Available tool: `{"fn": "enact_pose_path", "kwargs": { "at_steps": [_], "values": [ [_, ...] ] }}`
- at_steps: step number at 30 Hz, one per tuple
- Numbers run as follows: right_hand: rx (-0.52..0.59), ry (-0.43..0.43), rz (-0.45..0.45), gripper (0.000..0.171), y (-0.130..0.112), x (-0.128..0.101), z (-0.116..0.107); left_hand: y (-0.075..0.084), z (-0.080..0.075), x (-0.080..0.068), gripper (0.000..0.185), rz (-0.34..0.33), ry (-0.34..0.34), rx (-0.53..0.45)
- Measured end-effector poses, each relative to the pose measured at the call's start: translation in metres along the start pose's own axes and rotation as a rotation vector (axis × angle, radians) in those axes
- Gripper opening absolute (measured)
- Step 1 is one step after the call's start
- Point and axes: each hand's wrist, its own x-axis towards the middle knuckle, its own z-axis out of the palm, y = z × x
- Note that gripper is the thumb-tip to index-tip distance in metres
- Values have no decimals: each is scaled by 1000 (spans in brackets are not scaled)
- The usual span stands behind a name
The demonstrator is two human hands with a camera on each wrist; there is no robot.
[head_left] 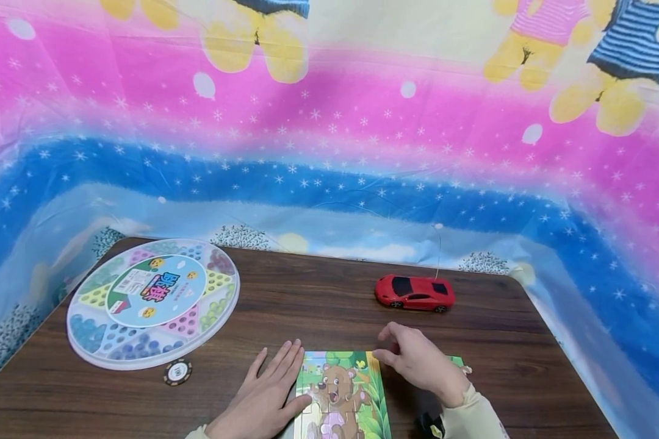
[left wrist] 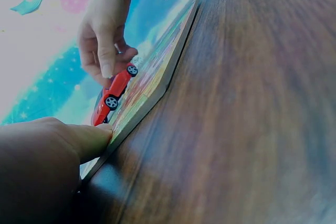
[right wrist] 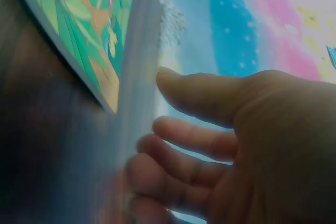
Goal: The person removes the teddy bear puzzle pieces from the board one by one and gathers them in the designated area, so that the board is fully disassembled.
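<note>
Chinese checkers set (head_left: pixel 154 305): lying at the far left of the wooden table (head_left: pixel 307 286), its round, clear case showing marbles around the rim.
100 poker chip (head_left: pixel 177 371): lying flat just beside the near side of that case.
My left hand (head_left: pixel 263 390): resting flat along the left side of the bear jigsaw puzzle (head_left: pixel 337 390), fingers spreading straight and grasping nothing, the thumb reaching over the edge and touching the picture.
Bear jigsaw puzzle: lying flat on the table between my left hand and my right hand (head_left: pixel 420 360), so to the right of my left fingers and to the left of my right ones. Its long axis seems to be running away from me, though the head view is cutting off the near end. My left is being the nearer hand, by that touching thumb.
Red sports car (head_left: pixel 414 294): standing on its wheels beyond the puzzle, well apart from it, a thin antenna rising.
My right hand: hovering just beside the puzzle's far right corner, fingers curving loosely, released and holding nothing; the right wrist view is showing a gap between thumb and corner.
Green printed piece (head_left: pixel 457 361): peeking out behind my right wrist, mostly hidden.
</note>
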Motion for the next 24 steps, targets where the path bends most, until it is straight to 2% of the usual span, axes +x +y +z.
{"fn": "enact_pose_path", "kwargs": {
  "at_steps": [5,13,24],
  "values": [
    [-6,-26,-34,30,-7,2,7,0,1,-1,77,7,14,-14],
    [-82,-86,-106,34,-10,2,16,1,1,-1,78,6,15,-15],
    [-148,-94,-114,33,-12,1,21,1,0,0,78,3,9,-16]
  ]
}}
